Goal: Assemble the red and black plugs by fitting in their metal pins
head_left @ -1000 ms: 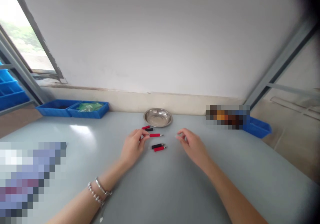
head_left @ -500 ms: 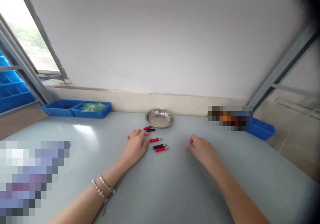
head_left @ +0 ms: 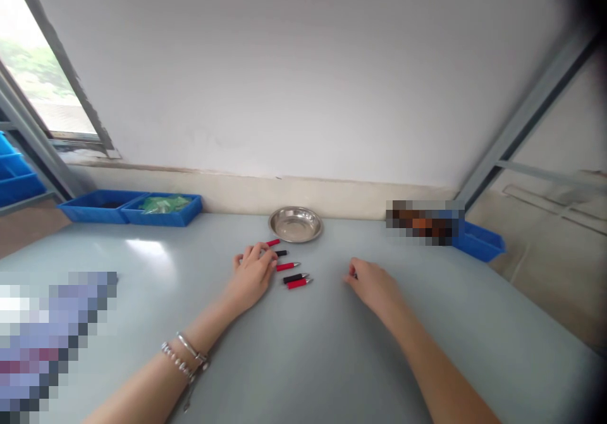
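Observation:
Several short red and black pens lie on the grey table in front of a round metal dish [head_left: 295,225]. My left hand [head_left: 253,273] has its fingertips on the upper black pen [head_left: 281,253], close to the upper red pen [head_left: 274,242]. Nearer to me are a red pen [head_left: 286,266], a black pen [head_left: 294,278] and another red pen [head_left: 298,283], the last two side by side. To their right, my right hand [head_left: 372,282] rests on the table with its fingers curled together; whatever they hold, if anything, is hidden.
Blue trays [head_left: 102,212] stand at the back left, one holding green plastic bags [head_left: 164,205]. A blue bin [head_left: 478,241] is at the back right beside a blurred-out object. Another blurred-out thing lies at the left. A wall rises behind.
The view has shifted slightly to the right. My left hand has moved onto the upper black pen, which now lies a little farther from the upper red pen.

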The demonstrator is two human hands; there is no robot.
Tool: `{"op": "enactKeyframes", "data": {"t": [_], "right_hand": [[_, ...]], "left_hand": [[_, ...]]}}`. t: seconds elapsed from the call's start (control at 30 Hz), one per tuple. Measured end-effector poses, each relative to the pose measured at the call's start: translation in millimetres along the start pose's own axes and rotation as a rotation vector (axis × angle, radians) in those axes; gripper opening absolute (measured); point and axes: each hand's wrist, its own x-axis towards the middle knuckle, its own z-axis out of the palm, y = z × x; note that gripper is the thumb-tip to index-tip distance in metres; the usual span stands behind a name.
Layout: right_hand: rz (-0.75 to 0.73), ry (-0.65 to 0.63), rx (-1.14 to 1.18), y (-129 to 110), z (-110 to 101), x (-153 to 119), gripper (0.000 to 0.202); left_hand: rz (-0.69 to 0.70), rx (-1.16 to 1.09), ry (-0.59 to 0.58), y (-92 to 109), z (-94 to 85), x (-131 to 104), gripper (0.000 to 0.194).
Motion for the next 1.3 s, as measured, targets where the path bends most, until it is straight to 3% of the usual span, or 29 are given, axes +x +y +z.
{"op": "enactKeyframes", "data": {"t": [0.5,0.87,1.3], "right_hand": [[-0.025,0.016,0.032,1.3,4.1,1.1,0.007],[-0.038,0.038,0.043,0.4,6.2,0.5,0.007],[-0.022,-0.037,0.056,0.1,1.0,0.3,0.011]], "left_hand": [[-0.032,-0.041,0.022,4.9,-5.7,-0.3,0.013],[-0.025,-0.060,0.046,3.2,-0.9,2.8,0.023],[-0.027,-0.095,-0.038,10.5,-8.6,3.4,0.022]]}}
